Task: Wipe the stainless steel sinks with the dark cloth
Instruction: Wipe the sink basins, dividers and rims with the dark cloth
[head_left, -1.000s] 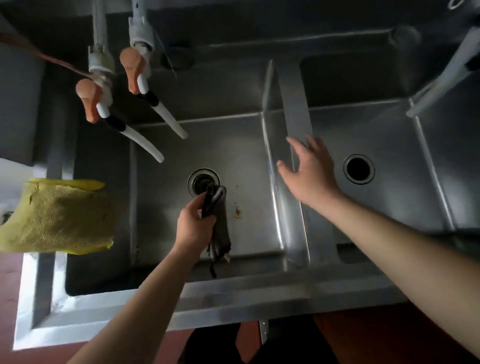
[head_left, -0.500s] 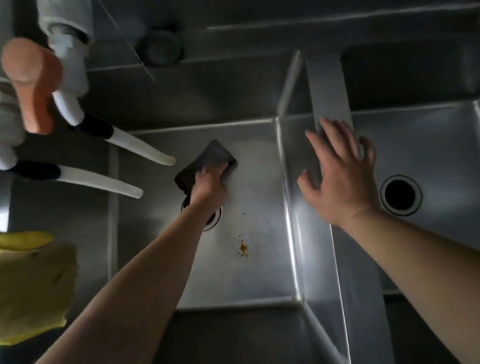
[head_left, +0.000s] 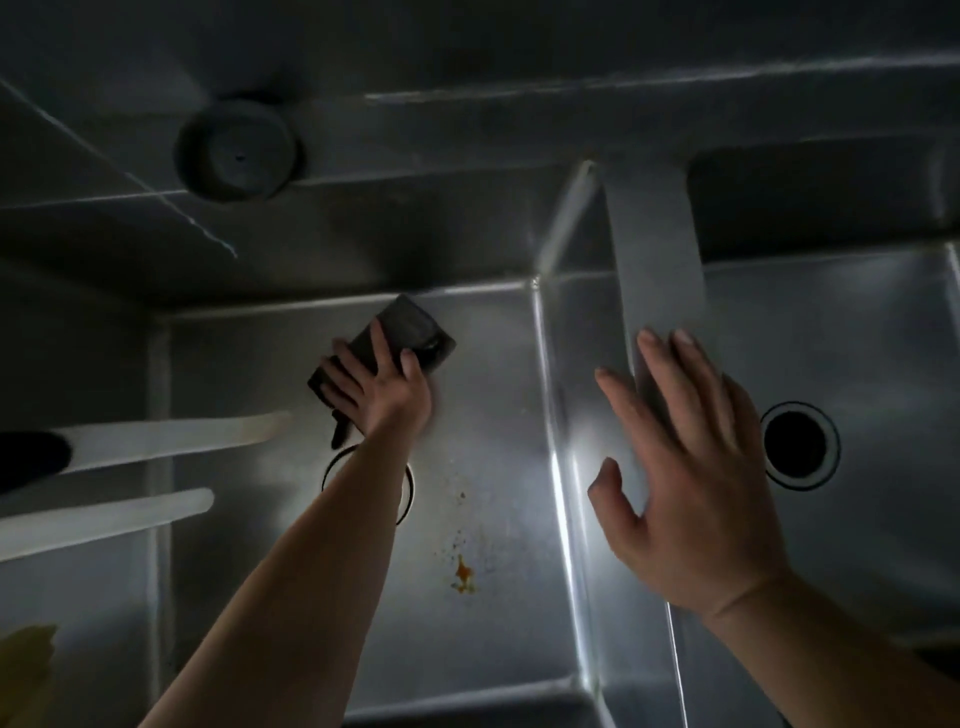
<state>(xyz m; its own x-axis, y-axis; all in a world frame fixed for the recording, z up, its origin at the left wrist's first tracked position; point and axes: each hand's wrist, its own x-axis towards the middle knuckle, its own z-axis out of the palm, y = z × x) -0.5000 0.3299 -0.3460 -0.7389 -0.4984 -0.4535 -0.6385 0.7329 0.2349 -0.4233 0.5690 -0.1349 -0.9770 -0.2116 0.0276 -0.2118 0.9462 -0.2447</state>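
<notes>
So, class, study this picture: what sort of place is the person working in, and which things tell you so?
Probably a commercial kitchen's wash-up area. Two deep stainless steel sink basins sit side by side, split by a flat steel divider, each with a round drain; long white tap spouts reach over the left one.

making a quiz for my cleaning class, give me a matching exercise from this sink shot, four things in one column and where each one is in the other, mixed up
Things
1. cloth
2. right hand
3. orange stain
4. open drain

Places
A. floor of the right basin
B. on the divider between the two basins
C. under the left hand, near the back of the left basin floor
D. left basin floor, nearer the front than the cloth

Pairs: 1-C, 2-B, 3-D, 4-A
</notes>
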